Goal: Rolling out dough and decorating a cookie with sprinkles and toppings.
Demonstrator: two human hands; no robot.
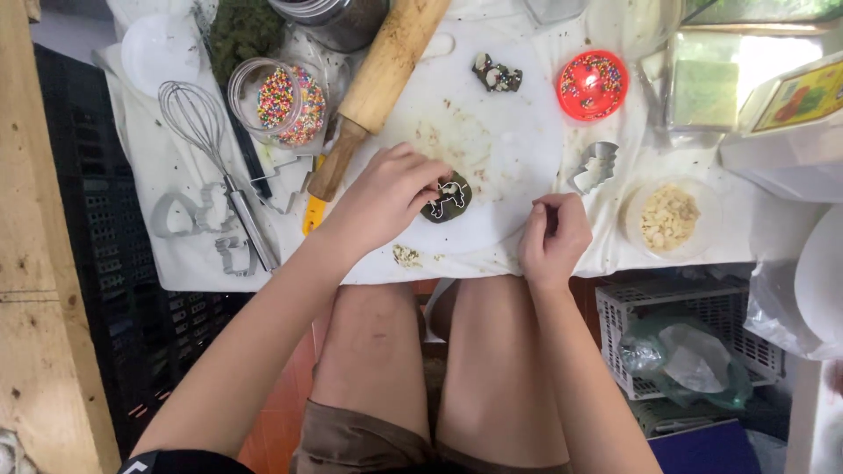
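Observation:
My left hand (pixel 386 197) reaches over a white cutting board (pixel 509 132), its fingertips touching a small dark green dough disc (pixel 450 198) with white and dark decoration on top. My right hand (pixel 553 235) rests at the board's near edge with fingers curled together, pinching something too small to tell. A second decorated dark piece (pixel 496 75) lies at the far side of the board. A wooden rolling pin (pixel 378 83) lies diagonally just left of my left hand.
A jar of coloured sprinkles (pixel 283 101), a wire whisk (pixel 211 149) and metal cookie cutters (pixel 206 215) lie left. A red lid of sprinkles (pixel 592 85), another cutter (pixel 597 167) and a cup of chopped nuts (pixel 669 216) sit right. A white crate (pixel 680 342) stands below.

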